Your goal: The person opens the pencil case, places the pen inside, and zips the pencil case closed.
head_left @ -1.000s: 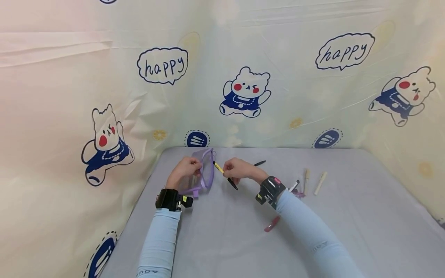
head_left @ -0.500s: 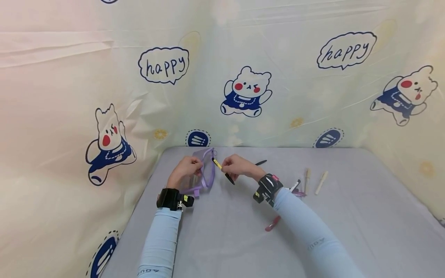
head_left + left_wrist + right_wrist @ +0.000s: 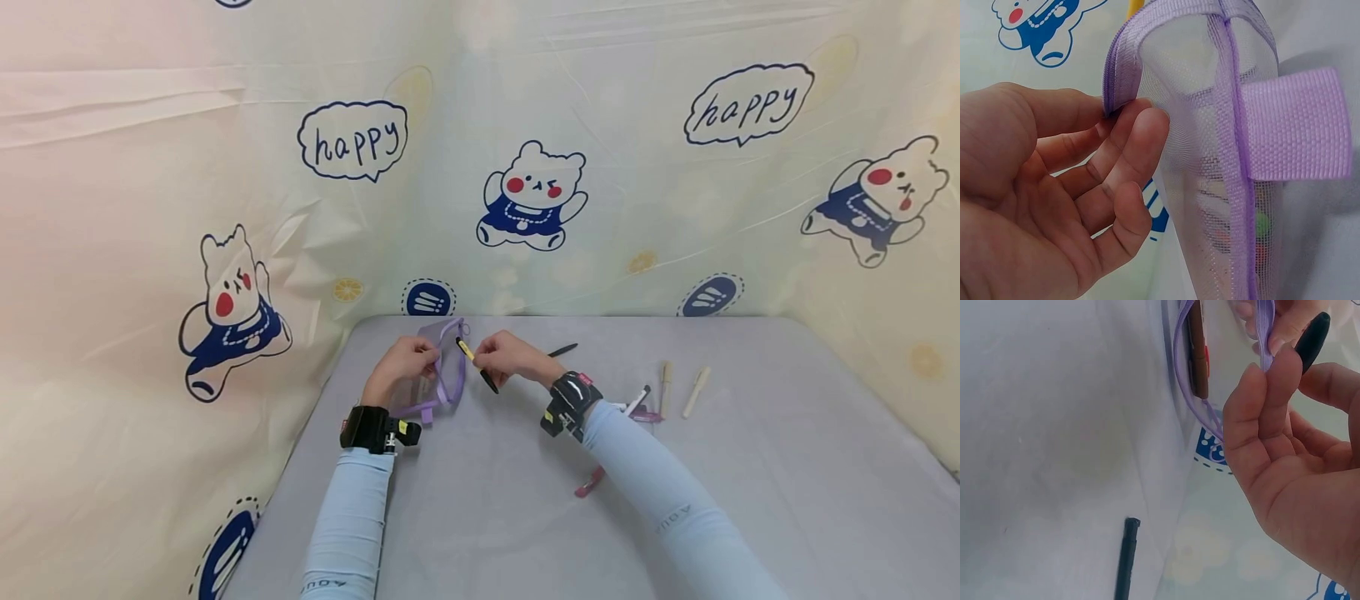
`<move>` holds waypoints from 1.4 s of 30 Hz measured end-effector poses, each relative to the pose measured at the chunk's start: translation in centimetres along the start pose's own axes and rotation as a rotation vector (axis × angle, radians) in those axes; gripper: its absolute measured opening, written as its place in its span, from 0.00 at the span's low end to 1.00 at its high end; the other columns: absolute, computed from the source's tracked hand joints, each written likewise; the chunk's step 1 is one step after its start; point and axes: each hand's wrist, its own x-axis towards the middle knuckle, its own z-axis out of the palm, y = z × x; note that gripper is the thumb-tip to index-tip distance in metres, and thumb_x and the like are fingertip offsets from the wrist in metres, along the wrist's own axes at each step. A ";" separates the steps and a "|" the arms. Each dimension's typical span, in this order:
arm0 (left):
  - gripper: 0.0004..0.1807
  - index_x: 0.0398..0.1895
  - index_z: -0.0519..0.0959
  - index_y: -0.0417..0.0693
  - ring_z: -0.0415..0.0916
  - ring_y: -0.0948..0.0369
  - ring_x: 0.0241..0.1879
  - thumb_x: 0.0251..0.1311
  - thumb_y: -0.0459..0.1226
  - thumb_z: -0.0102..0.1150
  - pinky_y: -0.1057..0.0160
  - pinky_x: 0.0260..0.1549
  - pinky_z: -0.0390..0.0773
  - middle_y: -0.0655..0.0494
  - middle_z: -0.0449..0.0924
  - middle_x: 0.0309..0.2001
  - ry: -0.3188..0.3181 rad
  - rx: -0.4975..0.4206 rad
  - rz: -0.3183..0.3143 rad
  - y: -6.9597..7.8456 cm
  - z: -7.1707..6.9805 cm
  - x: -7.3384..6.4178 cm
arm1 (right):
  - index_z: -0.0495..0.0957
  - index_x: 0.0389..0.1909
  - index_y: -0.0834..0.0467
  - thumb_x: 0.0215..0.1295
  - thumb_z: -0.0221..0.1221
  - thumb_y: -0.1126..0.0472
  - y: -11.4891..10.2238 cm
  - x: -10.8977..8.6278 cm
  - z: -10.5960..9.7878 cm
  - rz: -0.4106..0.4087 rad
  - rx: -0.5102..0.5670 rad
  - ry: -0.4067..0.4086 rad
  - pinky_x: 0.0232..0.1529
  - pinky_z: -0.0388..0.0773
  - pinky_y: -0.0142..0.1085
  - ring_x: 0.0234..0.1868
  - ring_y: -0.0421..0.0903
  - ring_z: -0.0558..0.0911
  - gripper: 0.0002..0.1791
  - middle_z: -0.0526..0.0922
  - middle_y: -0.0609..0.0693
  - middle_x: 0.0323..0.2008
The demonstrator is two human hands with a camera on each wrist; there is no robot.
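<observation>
My left hand (image 3: 405, 360) pinches the zippered rim of a purple mesh pencil pouch (image 3: 1235, 137) at the table's back left, holding its mouth apart. Through the mesh, blurred coloured things show in the left wrist view. Between the thumb and fingers of my right hand (image 3: 513, 354) is a yellow and black pen (image 3: 468, 350), tilted, its upper end overlapping the pouch's opening in the head view. Only its dark end shows past the fingertips in the right wrist view. A brown pen (image 3: 1198, 362) lies inside the pouch's rim there.
Behind my right wrist lies a dark pen (image 3: 564, 350). Two cream pens (image 3: 666, 390) lie to the right, beside a white pen with a dark end (image 3: 637, 402) and a purple item (image 3: 647, 416). A red item (image 3: 589, 482) lies nearer, by the right sleeve. Printed cloth hangs behind the table.
My right hand has moved slightly left and away from me, bringing the yellow and black pen to the pouch's opening. The left hand keeps its grip on the rim.
</observation>
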 end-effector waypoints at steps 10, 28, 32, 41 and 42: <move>0.15 0.48 0.79 0.34 0.82 0.58 0.32 0.72 0.38 0.50 0.50 0.49 0.80 0.47 0.82 0.35 -0.010 0.019 -0.003 -0.1 0.3 0.2 | 0.82 0.42 0.60 0.68 0.55 0.59 0.5 0.3 0.2 0.009 0.047 0.008 0.43 0.81 0.56 0.20 0.42 0.76 0.11 0.77 0.48 0.22; 0.15 0.47 0.79 0.34 0.83 0.58 0.32 0.71 0.38 0.51 0.55 0.47 0.79 0.47 0.83 0.35 0.003 0.035 0.009 -0.6 -0.3 0.3 | 0.79 0.52 0.66 0.70 0.54 0.57 1.5 1.4 0.5 0.006 0.052 -0.020 0.40 0.82 0.52 0.21 0.42 0.76 0.19 0.75 0.47 0.23; 0.15 0.46 0.79 0.33 0.83 0.58 0.31 0.71 0.39 0.51 0.53 0.48 0.79 0.48 0.82 0.34 -0.013 0.052 0.020 -0.3 -0.1 0.4 | 0.79 0.51 0.66 0.69 0.54 0.58 1.7 1.5 0.4 0.005 0.064 -0.003 0.38 0.82 0.50 0.21 0.42 0.75 0.18 0.76 0.47 0.22; 0.15 0.47 0.79 0.36 0.82 0.58 0.33 0.72 0.39 0.50 0.52 0.53 0.75 0.49 0.82 0.34 -0.006 0.055 0.012 -0.1 -0.1 0.1 | 0.80 0.46 0.68 0.69 0.54 0.59 1.4 3.0 1.2 0.000 0.097 0.024 0.31 0.82 0.43 0.20 0.42 0.76 0.16 0.75 0.47 0.20; 0.14 0.47 0.79 0.36 0.82 0.59 0.33 0.72 0.39 0.50 0.52 0.52 0.75 0.49 0.82 0.34 -0.006 0.054 0.014 -0.1 -0.1 0.1 | 0.80 0.43 0.68 0.68 0.54 0.59 1.3 3.2 1.4 -0.001 0.104 0.029 0.32 0.82 0.43 0.19 0.42 0.76 0.15 0.75 0.47 0.19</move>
